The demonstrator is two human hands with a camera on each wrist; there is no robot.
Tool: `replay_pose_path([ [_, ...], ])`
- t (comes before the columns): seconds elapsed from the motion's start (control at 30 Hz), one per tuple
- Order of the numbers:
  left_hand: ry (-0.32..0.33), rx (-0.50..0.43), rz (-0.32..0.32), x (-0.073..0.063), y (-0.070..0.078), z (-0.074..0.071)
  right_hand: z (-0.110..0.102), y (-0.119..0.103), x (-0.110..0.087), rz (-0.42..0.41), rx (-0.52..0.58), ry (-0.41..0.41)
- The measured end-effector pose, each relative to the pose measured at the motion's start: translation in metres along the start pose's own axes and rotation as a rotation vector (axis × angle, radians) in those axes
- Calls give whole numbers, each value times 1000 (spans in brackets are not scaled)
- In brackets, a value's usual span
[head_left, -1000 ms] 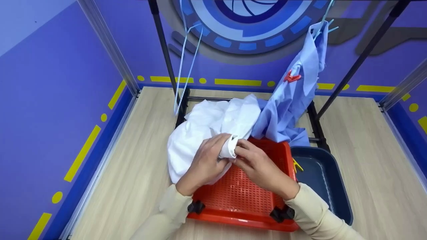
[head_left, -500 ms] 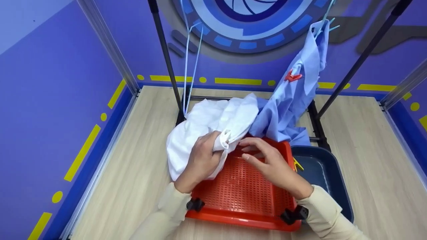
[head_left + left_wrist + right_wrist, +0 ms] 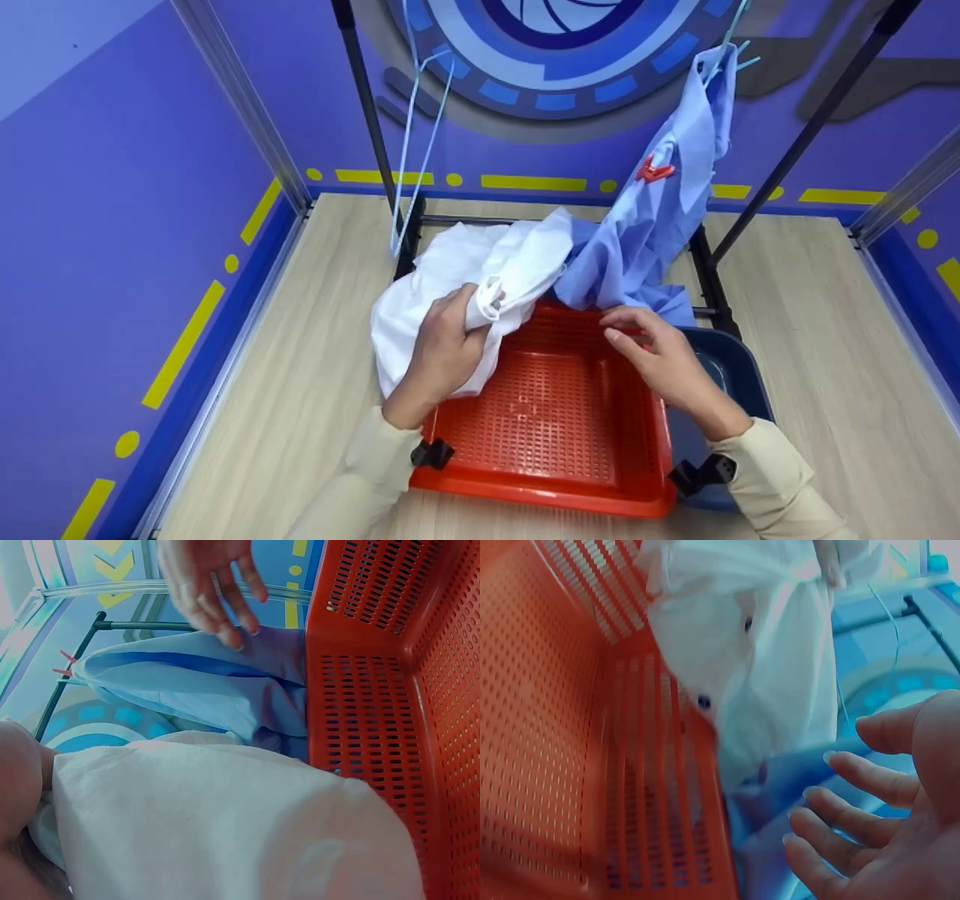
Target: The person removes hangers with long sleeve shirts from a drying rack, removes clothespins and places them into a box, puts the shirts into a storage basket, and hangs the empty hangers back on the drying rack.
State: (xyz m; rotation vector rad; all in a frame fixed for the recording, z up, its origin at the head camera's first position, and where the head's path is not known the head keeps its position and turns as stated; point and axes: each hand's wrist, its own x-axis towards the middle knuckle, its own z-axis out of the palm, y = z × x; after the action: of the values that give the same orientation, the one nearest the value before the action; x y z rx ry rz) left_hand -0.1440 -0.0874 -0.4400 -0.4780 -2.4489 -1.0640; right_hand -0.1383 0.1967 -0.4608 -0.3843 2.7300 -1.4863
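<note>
My left hand (image 3: 448, 345) grips a rolled, bunched part of a white shirt (image 3: 517, 259), above the left side of the red basket (image 3: 540, 499). Dark buttons show on the shirt (image 3: 780, 667) in the right wrist view. The rest of the white cloth spreads over the basket's left and far edges. My right hand (image 3: 664, 360) holds nothing, its fingers loosely bent, over the basket's right rim. A light blue garment (image 3: 652, 225) hangs beyond it, with a red clothespin (image 3: 655, 171) clipped on. My left palm is hidden by the cloth.
A dark blue tray (image 3: 724, 352) stands right of the basket, partly under my right arm. Black rack poles (image 3: 814, 127) rise on both sides behind. A light blue wire hanger (image 3: 407, 150) dangles at the left. A printed panel wall closes off the back.
My right hand has let go of the white shirt's bunched end and moved right, over the basket's rim. My left hand has shifted slightly left with the cloth. The hanger swings.
</note>
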Motion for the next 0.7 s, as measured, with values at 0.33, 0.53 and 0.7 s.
replay_pose_path([
  [0.33, 25, -38, -69, 5, 0, -12, -7, 31, -5, 105, -75, 23],
  [0.53, 74, -119, -56, 10, 0, -23, -7, 44, -13, 158, -84, -32],
  [0.7, 117, -207, -68, 17, -1, -33, -2, 53, -17, 167, -114, -35],
])
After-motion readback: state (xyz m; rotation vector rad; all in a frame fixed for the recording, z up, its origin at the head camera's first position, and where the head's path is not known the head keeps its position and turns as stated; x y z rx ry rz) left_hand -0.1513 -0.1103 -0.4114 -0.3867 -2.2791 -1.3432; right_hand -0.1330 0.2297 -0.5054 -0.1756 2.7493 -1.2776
